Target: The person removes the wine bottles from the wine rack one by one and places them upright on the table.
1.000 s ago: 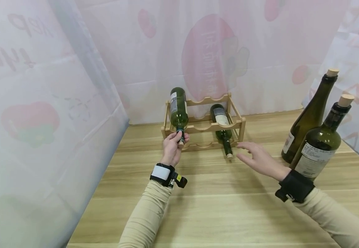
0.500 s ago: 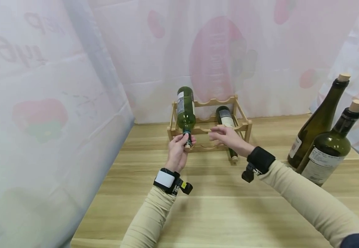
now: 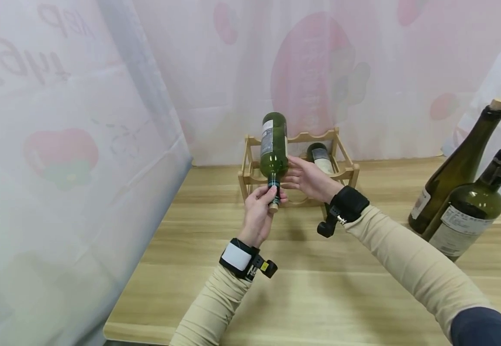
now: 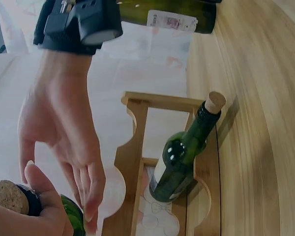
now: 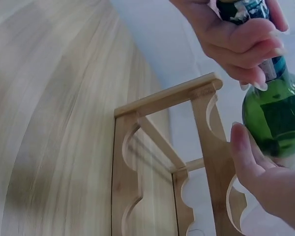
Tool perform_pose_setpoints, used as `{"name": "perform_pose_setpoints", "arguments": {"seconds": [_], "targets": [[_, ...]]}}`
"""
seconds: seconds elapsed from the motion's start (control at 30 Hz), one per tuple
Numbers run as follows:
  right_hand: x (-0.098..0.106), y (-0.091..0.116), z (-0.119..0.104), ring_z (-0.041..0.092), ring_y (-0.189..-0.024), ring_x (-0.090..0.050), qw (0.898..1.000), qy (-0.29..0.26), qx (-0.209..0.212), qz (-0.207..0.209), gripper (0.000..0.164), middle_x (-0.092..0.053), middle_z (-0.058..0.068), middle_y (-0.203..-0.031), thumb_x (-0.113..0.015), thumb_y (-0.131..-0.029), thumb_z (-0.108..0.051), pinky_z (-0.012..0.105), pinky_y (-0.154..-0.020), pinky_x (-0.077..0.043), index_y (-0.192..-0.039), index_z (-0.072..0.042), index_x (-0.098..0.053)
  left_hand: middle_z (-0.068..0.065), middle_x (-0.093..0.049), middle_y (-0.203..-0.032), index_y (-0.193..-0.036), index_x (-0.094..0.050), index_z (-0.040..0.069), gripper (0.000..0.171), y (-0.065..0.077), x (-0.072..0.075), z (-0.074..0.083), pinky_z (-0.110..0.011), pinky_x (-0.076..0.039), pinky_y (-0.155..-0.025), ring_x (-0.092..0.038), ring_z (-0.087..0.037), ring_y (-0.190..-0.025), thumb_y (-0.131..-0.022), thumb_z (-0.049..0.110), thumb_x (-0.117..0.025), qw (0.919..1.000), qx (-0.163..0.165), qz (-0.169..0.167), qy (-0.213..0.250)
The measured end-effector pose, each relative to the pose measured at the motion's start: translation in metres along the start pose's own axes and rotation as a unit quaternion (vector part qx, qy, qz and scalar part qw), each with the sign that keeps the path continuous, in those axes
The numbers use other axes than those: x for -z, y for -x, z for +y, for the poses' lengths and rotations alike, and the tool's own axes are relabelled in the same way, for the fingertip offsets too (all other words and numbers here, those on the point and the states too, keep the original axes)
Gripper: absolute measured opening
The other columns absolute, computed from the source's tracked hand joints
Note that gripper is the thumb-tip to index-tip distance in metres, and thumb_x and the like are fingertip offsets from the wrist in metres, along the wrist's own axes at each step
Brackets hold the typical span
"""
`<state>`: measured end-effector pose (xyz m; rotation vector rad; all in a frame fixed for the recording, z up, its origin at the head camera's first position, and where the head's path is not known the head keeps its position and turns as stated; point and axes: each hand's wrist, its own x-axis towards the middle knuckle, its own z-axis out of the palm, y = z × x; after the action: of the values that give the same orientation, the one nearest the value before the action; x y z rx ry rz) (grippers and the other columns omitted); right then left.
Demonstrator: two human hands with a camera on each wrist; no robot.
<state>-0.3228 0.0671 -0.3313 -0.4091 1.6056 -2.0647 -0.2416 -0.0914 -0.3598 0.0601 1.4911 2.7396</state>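
Observation:
My left hand (image 3: 259, 211) grips the neck of a corked green wine bottle (image 3: 274, 139), its cork end toward me and its base up and away. The bottle is above the left part of a wooden wine rack (image 3: 247, 179). My right hand (image 3: 311, 180) is at the bottle's right side, fingers fairly straight and partly hidden behind it. In the right wrist view, the right thumb (image 5: 243, 147) is against the bottle's shoulder (image 5: 280, 110). Low in the rack's right part lies a second corked wine bottle (image 4: 179, 152), neck pointing toward me; the right hand covers some of it in the head view.
Two corked wine bottles stand at the right, a tall slim one (image 3: 458, 168) and a wider one (image 3: 467, 216) beside my right forearm. A printed curtain (image 3: 220, 86) hangs behind and left of the wooden table (image 3: 168, 274).
My right hand has come leftward from beside the racked bottle to the held one. The held bottle has shifted a little right over the rack, still in my left hand. The head view has also shifted.

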Motion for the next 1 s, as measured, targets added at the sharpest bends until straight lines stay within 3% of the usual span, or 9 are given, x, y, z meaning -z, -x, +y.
{"name": "perform_pose_setpoints", "arguments": {"seconds": [0.13,0.27,0.5,0.67,0.77,1.0], "targets": [[-0.001,0.003,-0.003,0.033,-0.138,-0.039,1.000,-0.019,0.009,-0.002,0.070,-0.035,0.023,-0.150,-0.047,-0.099,-0.047,0.045,-0.117,-0.029,-0.150,-0.004,-0.025,-0.005,-0.067,-0.086,-0.103,-0.054,0.004,0.006,0.007,-0.006,-0.001,-0.023,-0.057,-0.075,-0.068,-0.011,-0.073,-0.098,0.007,-0.054,0.9998,0.008,-0.009,-0.013],[0.000,0.007,-0.002,0.029,-0.132,-0.046,0.999,-0.032,0.002,0.030,0.067,-0.042,0.020,-0.144,-0.049,-0.099,-0.044,0.044,-0.115,-0.033,-0.147,-0.001,-0.030,-0.002,-0.068,-0.083,-0.105,-0.051,0.004,0.008,0.013,-0.009,-0.005,-0.020,-0.055,-0.071,-0.069,-0.010,-0.074,-0.098,0.007,-0.054,0.9990,0.019,-0.019,-0.035],[0.005,0.013,0.000,0.034,-0.141,-0.033,0.998,-0.016,-0.012,0.057,0.067,-0.032,0.024,-0.151,-0.043,-0.102,-0.039,0.045,-0.118,-0.027,-0.149,0.004,-0.023,-0.001,-0.067,-0.085,-0.116,-0.044,0.000,0.025,0.017,-0.015,-0.007,-0.020,-0.049,-0.064,-0.068,-0.010,-0.073,-0.096,0.008,-0.057,0.9949,0.040,-0.044,-0.081],[0.006,0.022,-0.001,0.021,-0.118,-0.057,0.997,-0.007,-0.015,0.071,0.063,-0.053,0.014,-0.128,-0.045,-0.101,-0.039,0.043,-0.114,-0.035,-0.145,0.005,-0.031,-0.002,-0.067,-0.086,-0.117,-0.041,0.002,0.029,0.018,-0.016,-0.008,-0.022,-0.050,-0.063,-0.068,-0.011,-0.073,-0.095,0.008,-0.059,0.9903,0.061,-0.061,-0.109],[0.006,0.025,0.000,0.014,-0.106,-0.061,0.997,-0.007,-0.015,0.075,0.064,-0.056,0.008,-0.119,-0.047,-0.101,-0.040,0.042,-0.112,-0.037,-0.144,0.005,-0.032,-0.003,-0.067,-0.085,-0.117,-0.042,0.003,0.030,0.019,-0.015,-0.009,-0.022,-0.047,-0.060,-0.069,-0.011,-0.073,-0.094,0.010,-0.061,0.9878,0.064,-0.069,-0.124],[0.009,0.030,0.002,0.024,-0.124,-0.050,0.998,-0.004,-0.019,0.067,0.068,-0.041,0.020,-0.141,-0.046,-0.100,-0.042,0.046,-0.117,-0.030,-0.148,0.003,-0.027,-0.003,-0.067,-0.089,-0.120,-0.041,0.003,0.035,0.022,-0.015,-0.008,-0.022,-0.051,-0.065,-0.069,-0.012,-0.076,-0.093,0.012,-0.063,0.9846,0.066,-0.084,-0.138]]}}
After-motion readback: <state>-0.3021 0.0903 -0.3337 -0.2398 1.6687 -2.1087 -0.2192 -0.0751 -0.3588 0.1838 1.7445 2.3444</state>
